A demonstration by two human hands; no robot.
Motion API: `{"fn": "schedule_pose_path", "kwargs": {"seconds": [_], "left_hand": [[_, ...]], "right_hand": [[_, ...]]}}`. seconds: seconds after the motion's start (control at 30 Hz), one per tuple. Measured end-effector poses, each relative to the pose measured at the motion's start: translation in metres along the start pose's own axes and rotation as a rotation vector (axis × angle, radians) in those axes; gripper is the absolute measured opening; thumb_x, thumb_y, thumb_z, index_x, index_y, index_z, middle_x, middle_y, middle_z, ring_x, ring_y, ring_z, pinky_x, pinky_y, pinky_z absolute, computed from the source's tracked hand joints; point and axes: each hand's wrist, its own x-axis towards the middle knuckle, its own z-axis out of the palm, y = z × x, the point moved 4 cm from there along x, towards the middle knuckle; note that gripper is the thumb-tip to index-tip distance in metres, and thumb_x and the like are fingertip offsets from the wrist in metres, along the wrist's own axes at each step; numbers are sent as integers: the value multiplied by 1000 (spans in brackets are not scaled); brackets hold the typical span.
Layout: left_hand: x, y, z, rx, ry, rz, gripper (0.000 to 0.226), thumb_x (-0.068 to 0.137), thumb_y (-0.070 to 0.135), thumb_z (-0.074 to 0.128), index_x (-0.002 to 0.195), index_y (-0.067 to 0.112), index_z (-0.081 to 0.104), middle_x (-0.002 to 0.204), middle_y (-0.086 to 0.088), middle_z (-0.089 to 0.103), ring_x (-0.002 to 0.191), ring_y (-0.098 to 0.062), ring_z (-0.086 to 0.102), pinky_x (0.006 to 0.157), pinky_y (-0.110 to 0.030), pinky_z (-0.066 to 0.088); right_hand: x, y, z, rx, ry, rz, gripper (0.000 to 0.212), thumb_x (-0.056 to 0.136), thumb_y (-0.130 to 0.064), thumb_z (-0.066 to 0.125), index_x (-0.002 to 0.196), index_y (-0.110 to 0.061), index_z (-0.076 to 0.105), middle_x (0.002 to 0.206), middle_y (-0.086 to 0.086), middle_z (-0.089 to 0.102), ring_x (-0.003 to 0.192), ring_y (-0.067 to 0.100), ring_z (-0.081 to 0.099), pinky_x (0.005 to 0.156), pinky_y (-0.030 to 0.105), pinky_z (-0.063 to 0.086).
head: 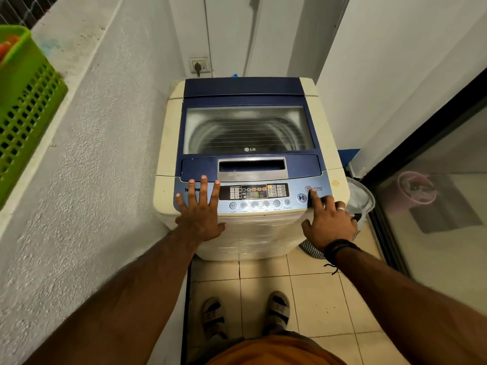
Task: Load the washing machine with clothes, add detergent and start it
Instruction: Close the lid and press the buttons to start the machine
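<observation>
A cream top-load washing machine [168, 143] with a blue lid [247, 88] stands in front of me, lid closed, drum visible through the glass. Its control panel [254, 192] is lit, with several indicators glowing. My left hand [200, 209] rests flat with fingers spread on the panel's left end. My right hand [326, 219] reaches to the panel's right end, its index fingertip touching just below the power button [307, 189], beside the start/pause button [301, 198]. Both hands hold nothing.
A green plastic basket [23, 101] sits on the ledge at the left. A laundry basket [361, 198] stands to the machine's right, against a glass sliding door [434, 206]. A wall socket [199, 65] is behind the machine. Tiled floor and my feet lie below.
</observation>
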Motion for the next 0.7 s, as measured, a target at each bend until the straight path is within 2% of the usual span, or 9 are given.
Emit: {"fn": "schedule_pose_path", "kwargs": {"seconds": [0.27,0.47,0.63,0.7], "left_hand": [[-1,0,-1,-6,-14,-5,122,70,73,63,154,28,-13,161,-10,-18,148,-40,-10,113,-65,6],[-1,0,-2,1,-19,-7,122,71,73,62,154,27,-14,161,-10,-19,148,-41,-10,113,-65,5],[-2,1,-4,-6,-26,-10,121,72,71,64,154,28,-13,161,-10,-19,148,-40,-10,113,-64,5],[-2,1,-5,-7,-26,-11,121,72,69,65,154,28,-13,161,-10,-19,148,-40,-10,113,-64,5]], "right_hand": [[-7,1,8,7,-26,-4,82,86,-49,54,154,-35,10,150,-2,31,137,31,36,99,63,45],[-8,0,10,17,-30,-4,84,86,-50,55,154,-36,9,152,-2,28,139,31,33,99,64,44],[-14,-3,13,64,-78,13,87,84,-50,55,153,-38,4,161,0,17,148,32,20,103,66,40],[-22,-13,12,61,-77,-12,87,82,-51,55,153,-38,6,160,2,18,148,32,22,103,67,39]]}}
